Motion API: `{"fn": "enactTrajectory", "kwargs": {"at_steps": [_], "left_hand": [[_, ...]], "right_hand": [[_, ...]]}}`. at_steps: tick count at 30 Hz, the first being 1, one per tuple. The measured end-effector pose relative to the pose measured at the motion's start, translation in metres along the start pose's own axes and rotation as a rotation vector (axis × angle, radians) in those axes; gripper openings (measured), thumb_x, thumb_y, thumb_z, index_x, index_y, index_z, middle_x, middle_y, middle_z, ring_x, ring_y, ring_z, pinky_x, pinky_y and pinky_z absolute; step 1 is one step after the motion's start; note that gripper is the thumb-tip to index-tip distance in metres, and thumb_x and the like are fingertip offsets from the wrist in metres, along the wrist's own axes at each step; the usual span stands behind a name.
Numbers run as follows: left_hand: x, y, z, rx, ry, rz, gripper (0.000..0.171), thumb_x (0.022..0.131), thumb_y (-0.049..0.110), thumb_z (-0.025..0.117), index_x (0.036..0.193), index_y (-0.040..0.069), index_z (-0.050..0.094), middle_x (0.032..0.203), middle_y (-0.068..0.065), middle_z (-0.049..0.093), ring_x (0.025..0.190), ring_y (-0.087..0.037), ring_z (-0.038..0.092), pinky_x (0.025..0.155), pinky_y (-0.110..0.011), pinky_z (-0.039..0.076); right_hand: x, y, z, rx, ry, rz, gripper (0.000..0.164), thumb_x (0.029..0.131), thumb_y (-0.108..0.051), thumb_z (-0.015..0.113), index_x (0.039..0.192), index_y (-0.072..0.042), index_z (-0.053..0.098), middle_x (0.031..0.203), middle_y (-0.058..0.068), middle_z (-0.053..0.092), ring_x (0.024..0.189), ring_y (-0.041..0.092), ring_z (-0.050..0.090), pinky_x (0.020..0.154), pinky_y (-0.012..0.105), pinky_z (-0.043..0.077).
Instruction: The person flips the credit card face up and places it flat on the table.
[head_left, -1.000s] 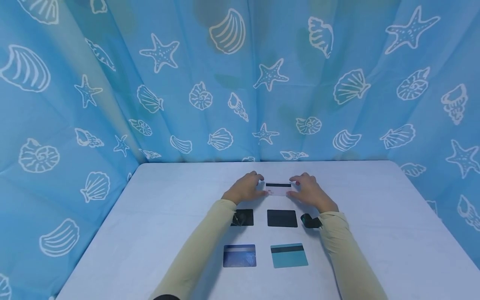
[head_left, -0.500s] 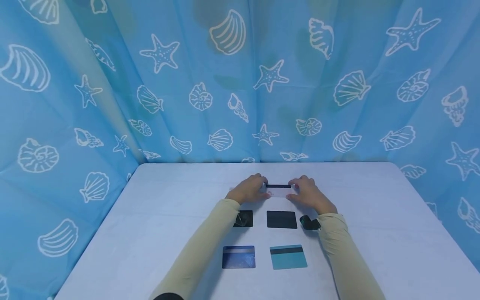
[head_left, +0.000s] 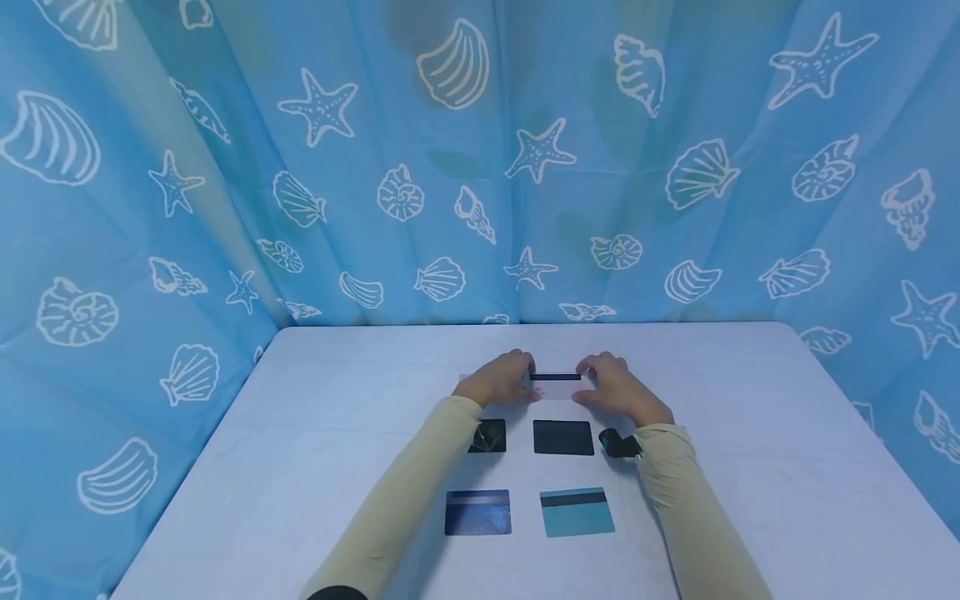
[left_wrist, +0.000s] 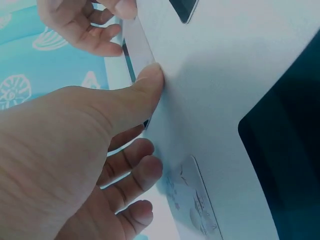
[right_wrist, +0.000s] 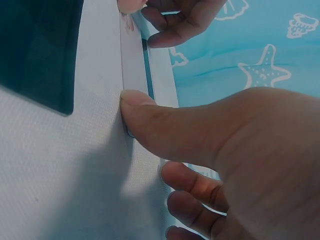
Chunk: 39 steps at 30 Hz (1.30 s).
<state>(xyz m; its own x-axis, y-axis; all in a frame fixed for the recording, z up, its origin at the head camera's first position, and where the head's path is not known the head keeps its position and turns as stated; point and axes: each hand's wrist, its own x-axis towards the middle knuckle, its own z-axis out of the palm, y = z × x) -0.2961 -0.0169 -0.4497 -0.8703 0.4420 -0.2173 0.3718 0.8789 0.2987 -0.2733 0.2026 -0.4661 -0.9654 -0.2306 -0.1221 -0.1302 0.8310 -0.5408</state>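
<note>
A pale card with a dark stripe (head_left: 557,389) lies at the far middle of the white table, stripe along its far side. My left hand (head_left: 501,379) pinches its left end, the thumb on the near edge and a finger at the far edge. Its right end is pinched the same way by my right hand (head_left: 617,387). Both ends are partly covered by fingers. In the left wrist view, a pale printed card (left_wrist: 192,200) shows below the left hand's fingers; in the head view that hand hides most of it.
Nearer on the table (head_left: 337,433) are a black card (head_left: 564,437), a dark patterned card (head_left: 491,436) partly behind the left sleeve, a blue card (head_left: 477,512) and a teal card (head_left: 577,512). A small black object (head_left: 617,443) sits by the right cuff. A blue shell-print curtain (head_left: 480,167) hangs behind.
My left hand has shifted slightly right onto the striped card's end, and both hands have closed in on it. The striped card has slid a little toward me. The other cards stay put.
</note>
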Motion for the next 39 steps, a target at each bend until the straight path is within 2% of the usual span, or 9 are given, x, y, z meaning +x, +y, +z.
{"fn": "enactTrajectory", "kwargs": {"at_steps": [7, 12, 17, 23, 30, 35, 39], "left_hand": [[0.0016, -0.0006, 0.0003, -0.015, -0.024, -0.011, 0.051, 0.099, 0.040, 0.070, 0.139, 0.011, 0.058, 0.128, -0.006, 0.063, 0.119, -0.021, 0.063, 0.110, -0.037, 0.049], [0.0009, 0.0015, 0.0005, 0.006, -0.008, -0.009, 0.052, 0.099, 0.040, 0.069, 0.141, 0.012, 0.056, 0.130, -0.006, 0.063, 0.123, -0.021, 0.062, 0.112, -0.037, 0.048], [-0.0006, 0.0036, 0.0017, 0.045, 0.013, -0.001, 0.050, 0.099, 0.039, 0.069, 0.140, 0.012, 0.057, 0.129, -0.006, 0.064, 0.121, -0.021, 0.063, 0.111, -0.036, 0.048], [-0.0037, 0.0057, 0.0029, 0.070, 0.031, -0.018, 0.050, 0.099, 0.040, 0.069, 0.140, 0.014, 0.057, 0.128, -0.005, 0.064, 0.120, -0.020, 0.063, 0.110, -0.037, 0.050], [-0.0038, 0.0036, 0.0066, 0.079, 0.034, -0.024, 0.049, 0.099, 0.042, 0.069, 0.139, 0.016, 0.058, 0.127, -0.003, 0.065, 0.120, -0.019, 0.064, 0.109, -0.037, 0.051], [-0.0042, 0.0015, 0.0069, 0.076, 0.030, -0.007, 0.048, 0.100, 0.041, 0.068, 0.139, 0.015, 0.059, 0.127, -0.004, 0.064, 0.120, -0.019, 0.063, 0.110, -0.036, 0.050], [-0.0059, 0.0018, 0.0061, 0.066, 0.033, 0.001, 0.049, 0.100, 0.041, 0.067, 0.140, 0.014, 0.059, 0.129, -0.004, 0.064, 0.122, -0.020, 0.063, 0.111, -0.036, 0.049]], "right_hand": [[0.0024, -0.0004, 0.0003, 0.013, -0.002, 0.001, 0.048, 0.090, -0.022, 0.079, 0.131, -0.002, 0.061, 0.124, 0.020, 0.059, 0.114, 0.035, 0.053, 0.098, 0.053, 0.050], [0.0023, -0.0008, -0.0003, 0.007, 0.012, 0.000, 0.050, 0.089, -0.022, 0.080, 0.130, -0.002, 0.060, 0.122, 0.019, 0.060, 0.113, 0.034, 0.053, 0.097, 0.052, 0.051], [0.0008, -0.0017, -0.0008, -0.004, -0.002, 0.016, 0.056, 0.089, -0.023, 0.081, 0.136, -0.002, 0.058, 0.125, 0.020, 0.060, 0.114, 0.035, 0.053, 0.099, 0.053, 0.052], [-0.0001, -0.0037, -0.0017, -0.012, -0.012, 0.018, 0.060, 0.086, -0.024, 0.084, 0.136, -0.001, 0.059, 0.123, 0.020, 0.060, 0.113, 0.035, 0.052, 0.097, 0.052, 0.051], [-0.0009, -0.0036, -0.0044, -0.008, -0.029, 0.019, 0.066, 0.082, -0.021, 0.087, 0.139, -0.003, 0.057, 0.130, 0.021, 0.057, 0.119, 0.037, 0.050, 0.103, 0.055, 0.049], [-0.0035, -0.0052, -0.0070, 0.006, -0.028, 0.003, 0.061, 0.083, -0.017, 0.086, 0.136, -0.003, 0.059, 0.131, 0.022, 0.057, 0.120, 0.037, 0.049, 0.104, 0.057, 0.048], [-0.0051, -0.0050, -0.0067, 0.010, -0.034, 0.005, 0.063, 0.086, -0.020, 0.084, 0.140, -0.002, 0.056, 0.133, 0.022, 0.056, 0.120, 0.037, 0.050, 0.105, 0.057, 0.049]]}}
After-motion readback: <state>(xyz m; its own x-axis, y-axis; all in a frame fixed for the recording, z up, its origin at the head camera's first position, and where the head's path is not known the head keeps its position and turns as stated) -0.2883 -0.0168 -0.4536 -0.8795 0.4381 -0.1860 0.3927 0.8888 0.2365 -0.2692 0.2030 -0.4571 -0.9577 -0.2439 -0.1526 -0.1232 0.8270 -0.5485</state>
